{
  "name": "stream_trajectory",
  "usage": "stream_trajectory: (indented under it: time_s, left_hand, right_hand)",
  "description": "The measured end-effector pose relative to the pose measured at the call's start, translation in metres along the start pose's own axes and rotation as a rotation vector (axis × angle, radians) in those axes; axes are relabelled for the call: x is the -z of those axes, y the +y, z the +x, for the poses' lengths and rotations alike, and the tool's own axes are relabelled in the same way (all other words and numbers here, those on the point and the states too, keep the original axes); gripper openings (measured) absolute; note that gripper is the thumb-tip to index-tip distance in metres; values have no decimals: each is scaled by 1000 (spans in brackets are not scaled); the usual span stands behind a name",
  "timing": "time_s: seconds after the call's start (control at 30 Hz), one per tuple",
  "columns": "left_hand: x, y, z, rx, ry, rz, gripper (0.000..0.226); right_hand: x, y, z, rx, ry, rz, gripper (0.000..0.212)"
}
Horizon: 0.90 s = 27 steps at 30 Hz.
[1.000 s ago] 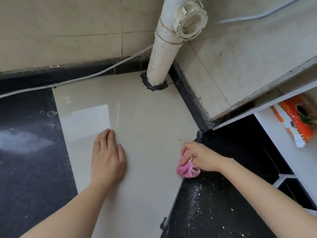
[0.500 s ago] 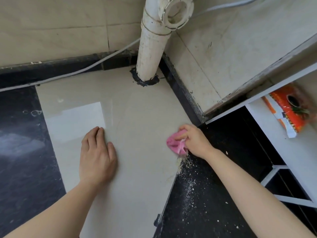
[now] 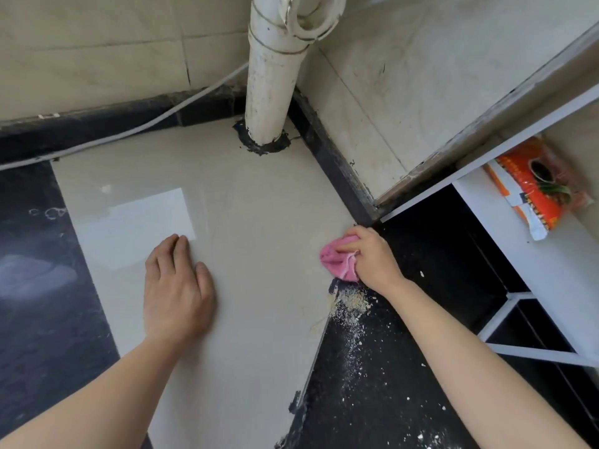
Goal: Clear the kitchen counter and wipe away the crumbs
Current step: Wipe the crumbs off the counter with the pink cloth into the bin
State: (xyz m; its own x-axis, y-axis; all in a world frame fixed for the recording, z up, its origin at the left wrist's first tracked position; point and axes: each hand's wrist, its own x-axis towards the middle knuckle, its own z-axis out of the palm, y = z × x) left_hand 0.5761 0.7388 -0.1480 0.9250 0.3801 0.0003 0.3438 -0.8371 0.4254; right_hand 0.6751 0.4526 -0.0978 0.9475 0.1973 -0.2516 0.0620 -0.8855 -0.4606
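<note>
My right hand (image 3: 372,257) grips a bunched pink cloth (image 3: 337,262) and presses it on the beige counter tile (image 3: 252,222), at its right edge. Just below the cloth, a heap of pale crumbs (image 3: 350,303) lies where the tile meets the black stone counter (image 3: 372,367), and more crumbs trail down over the black stone. My left hand (image 3: 176,286) rests flat on the beige tile, fingers straight, holding nothing.
A white drain pipe (image 3: 270,82) rises from the tile's far corner. A white cable (image 3: 129,134) runs along the back wall. At the right, a white shelf (image 3: 551,264) holds an orange packet (image 3: 538,186). Tiled walls close the back and right.
My right hand has pushed the pink cloth up along the tile's right edge, away from me, leaving a heap of crumbs exposed below it. My left hand has stayed flat.
</note>
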Motion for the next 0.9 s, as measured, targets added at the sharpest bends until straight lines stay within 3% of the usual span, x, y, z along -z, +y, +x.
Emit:
stream_trajectory:
  time_s: [0.1, 0.17, 0.23, 0.37, 0.5, 0.73, 0.8, 0.9]
  left_hand:
    - [0, 0, -1, -7, 0, 0, 57]
    - [2, 1, -2, -22, -1, -1, 57]
    - [3, 1, -2, -29, 1, 1, 57]
    - [3, 3, -3, -40, 15, -24, 55]
    - [4, 2, -5, -52, 23, -43, 52]
    - [5, 1, -6, -56, 11, -65, 52]
    - [5, 2, -6, -59, 8, -72, 49]
    - [4, 1, -6, -50, 2, -79, 45]
  right_hand:
    - [11, 21, -34, -33, -219, -166, 32]
    - [21, 21, -44, -73, -309, -204, 25]
    - [26, 5, -39, -99, -279, -35, 12]
    - [0, -48, -6, -50, -134, 210, 7]
    - [-35, -61, -8, -33, -87, 101, 24]
    - [-2, -2, -85, -62, -388, -190, 35]
    - [6, -6, -86, -72, -364, -150, 31]
    - [-5, -38, -67, -97, -182, 117, 18]
